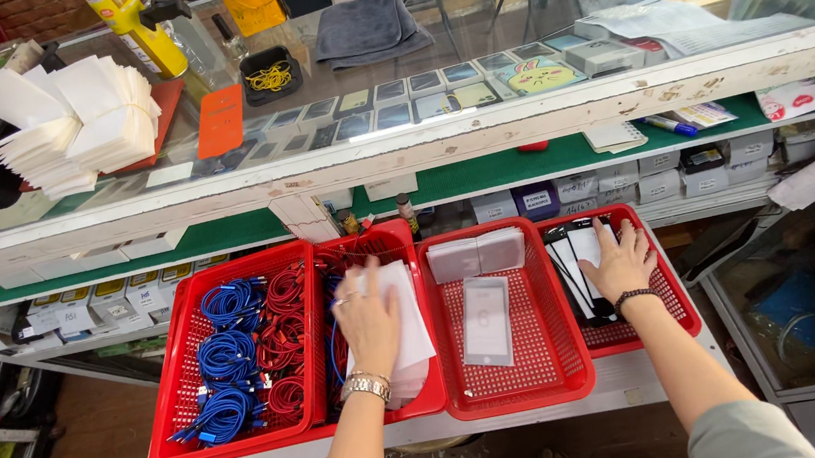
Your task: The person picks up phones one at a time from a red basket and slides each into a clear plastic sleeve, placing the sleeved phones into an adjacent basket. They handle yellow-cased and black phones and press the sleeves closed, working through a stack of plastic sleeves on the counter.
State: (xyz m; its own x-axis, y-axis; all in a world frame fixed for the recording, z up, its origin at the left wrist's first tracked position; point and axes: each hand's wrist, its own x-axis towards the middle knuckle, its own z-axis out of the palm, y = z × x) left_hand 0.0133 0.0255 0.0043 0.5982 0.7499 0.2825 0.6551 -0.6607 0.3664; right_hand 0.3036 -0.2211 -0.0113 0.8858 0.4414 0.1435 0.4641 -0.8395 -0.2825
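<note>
Several red plastic baskets [518, 393] sit side by side on a low white shelf. My left hand [366, 315], with a ring and a metal watch, lies flat on a stack of white packets [409, 330] in the second basket. My right hand [618, 263], with a dark bead bracelet, rests spread on black-and-white flat packs [572, 265] in the rightmost basket. The middle basket holds grey flat packets [486, 319]. The leftmost basket [174, 411] is full of coiled blue cables [225, 358] and red cables [283, 333].
A glass counter top [478, 137] with a white frame runs across above, holding white sleeve stacks [78, 116], a grey cloth [370, 25], a yellow bottle [137, 24] and phone cases. A green shelf [511, 164] below carries small boxes. A glass cabinet [814, 309] stands right.
</note>
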